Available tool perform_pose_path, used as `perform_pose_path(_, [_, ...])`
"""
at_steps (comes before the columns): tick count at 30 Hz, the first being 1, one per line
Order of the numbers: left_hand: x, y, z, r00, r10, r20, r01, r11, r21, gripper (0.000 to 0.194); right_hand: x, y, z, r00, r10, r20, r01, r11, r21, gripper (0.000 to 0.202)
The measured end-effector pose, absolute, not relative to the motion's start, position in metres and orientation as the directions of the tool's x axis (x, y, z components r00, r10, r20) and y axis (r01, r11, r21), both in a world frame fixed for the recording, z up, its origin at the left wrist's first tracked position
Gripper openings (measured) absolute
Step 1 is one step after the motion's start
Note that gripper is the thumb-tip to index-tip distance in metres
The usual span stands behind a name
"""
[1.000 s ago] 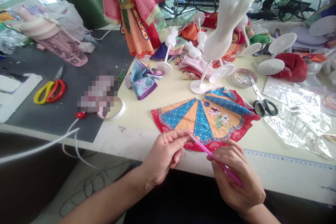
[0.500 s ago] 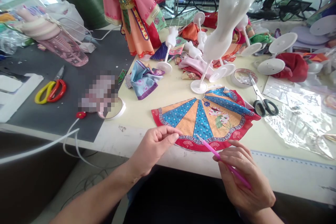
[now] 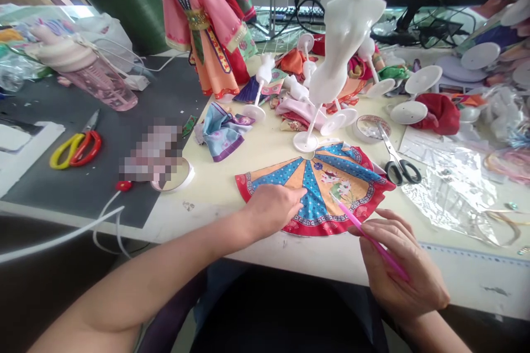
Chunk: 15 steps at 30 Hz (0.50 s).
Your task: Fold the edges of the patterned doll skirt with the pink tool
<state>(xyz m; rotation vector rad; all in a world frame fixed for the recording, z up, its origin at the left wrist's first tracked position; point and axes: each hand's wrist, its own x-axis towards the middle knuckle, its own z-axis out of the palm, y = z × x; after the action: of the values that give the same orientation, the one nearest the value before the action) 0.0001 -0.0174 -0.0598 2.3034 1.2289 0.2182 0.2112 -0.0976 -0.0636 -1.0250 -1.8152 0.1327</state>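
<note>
Plainly, the right hand [image 3: 408, 262] grips a pink tool [image 3: 351, 218]; the left hand [image 3: 273, 209], grasp unclear, reaches over patterned cloth [image 3: 318, 190].

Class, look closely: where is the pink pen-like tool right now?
In the head view, the pink pen-like tool is right of centre, held in the right hand, its tip pointing toward the red-bordered panelled fabric.

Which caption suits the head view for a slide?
Left hand over patterned fabric, right hand holding a pink tool.
</note>
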Motion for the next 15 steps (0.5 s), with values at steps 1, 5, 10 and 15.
perform_pose_path(1, [0.002,-0.014,-0.061,0.588,0.803,-0.093,0.733,-0.481,0.481,0.036,0.212,-0.097,-0.064,-0.128,0.692,0.711,0.591,0.629,-0.505,0.046])
perform_pose_path(5, [0.009,0.002,-0.061,0.578,0.813,-0.070,0.748,-0.494,0.442,0.032,0.216,-0.095,-0.063,-0.131,0.702,0.700,0.604,0.617,-0.505,0.043])
perform_pose_path(10, [0.019,0.021,-0.054,0.565,0.822,-0.063,0.773,-0.501,0.390,0.029,0.220,-0.088,-0.059,-0.196,0.703,0.684,0.574,0.648,-0.501,0.045])
perform_pose_path(15, [0.013,0.028,-0.043,0.512,0.858,-0.034,0.756,-0.431,0.493,0.029,0.216,-0.081,-0.054,-0.033,0.715,0.698,0.567,0.589,-0.576,0.035])
